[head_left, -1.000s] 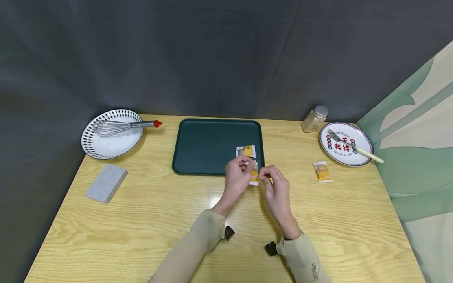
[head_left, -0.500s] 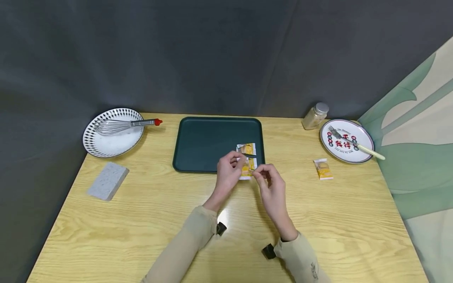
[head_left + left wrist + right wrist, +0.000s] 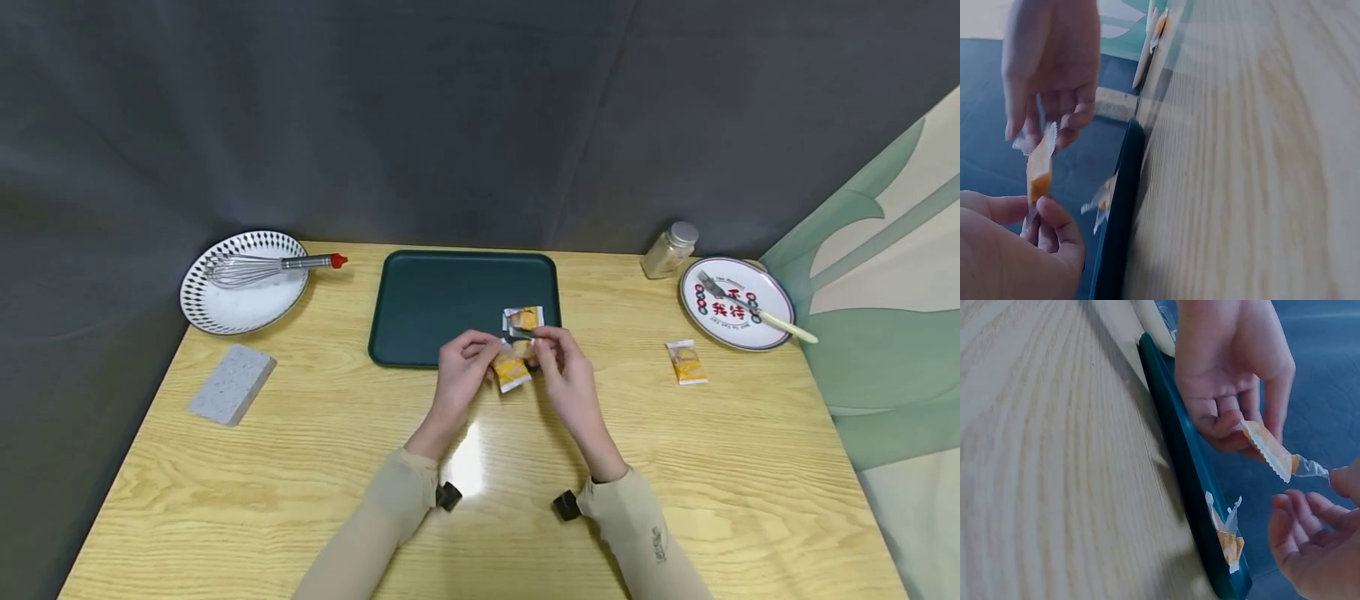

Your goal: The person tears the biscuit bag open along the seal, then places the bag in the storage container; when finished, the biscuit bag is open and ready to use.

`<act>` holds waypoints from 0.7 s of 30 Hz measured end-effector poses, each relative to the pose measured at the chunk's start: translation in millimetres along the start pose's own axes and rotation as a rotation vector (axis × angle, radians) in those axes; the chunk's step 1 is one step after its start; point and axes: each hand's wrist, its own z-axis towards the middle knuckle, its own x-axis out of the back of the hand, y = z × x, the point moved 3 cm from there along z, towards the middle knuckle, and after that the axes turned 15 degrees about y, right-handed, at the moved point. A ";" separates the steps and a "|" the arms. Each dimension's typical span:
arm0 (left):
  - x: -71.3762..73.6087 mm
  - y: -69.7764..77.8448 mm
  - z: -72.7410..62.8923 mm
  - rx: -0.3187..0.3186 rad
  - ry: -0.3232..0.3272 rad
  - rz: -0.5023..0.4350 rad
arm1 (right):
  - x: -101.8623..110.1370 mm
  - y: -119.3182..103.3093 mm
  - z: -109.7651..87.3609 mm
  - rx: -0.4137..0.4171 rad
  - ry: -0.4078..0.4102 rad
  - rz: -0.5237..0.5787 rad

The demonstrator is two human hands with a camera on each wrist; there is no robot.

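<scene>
A small yellow-and-white snack packet [image 3: 512,372] is held over the front right edge of the dark green tray [image 3: 435,310]. My left hand [image 3: 459,375] pinches its left side. My right hand [image 3: 567,375] pinches the other end, and in the right wrist view that end is clear film [image 3: 1311,467] drawn out from the printed wrapper. A golden-brown piece [image 3: 522,348] shows between the hands; whether the packet is torn through I cannot tell. On the tray just behind them lies another yellow packet [image 3: 524,319].
A third packet [image 3: 686,363] lies on the table to the right, near a round plate [image 3: 705,321] with a fork [image 3: 750,310] across it. A jar [image 3: 669,250] stands behind. On the left are a patterned bowl [image 3: 225,312] with a whisk [image 3: 288,263] and a grey block [image 3: 234,385].
Both hands have shifted left with the packet, which now tilts. The film end is stretched toward the right hand and the golden-brown piece has come into view.
</scene>
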 end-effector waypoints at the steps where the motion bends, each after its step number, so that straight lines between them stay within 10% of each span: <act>1: 3.2 -1.0 1.8 0.025 0.003 -0.030 | -0.6 0.4 -0.8 -0.007 -0.003 -0.005; 11: 35.5 0.5 17.2 0.097 0.017 -0.088 | -26.5 -2.3 0.8 -0.037 -0.080 -0.048; 21: 55.7 8.1 43.8 -0.010 -0.012 0.141 | -58.2 -5.1 21.0 0.055 -0.031 -0.229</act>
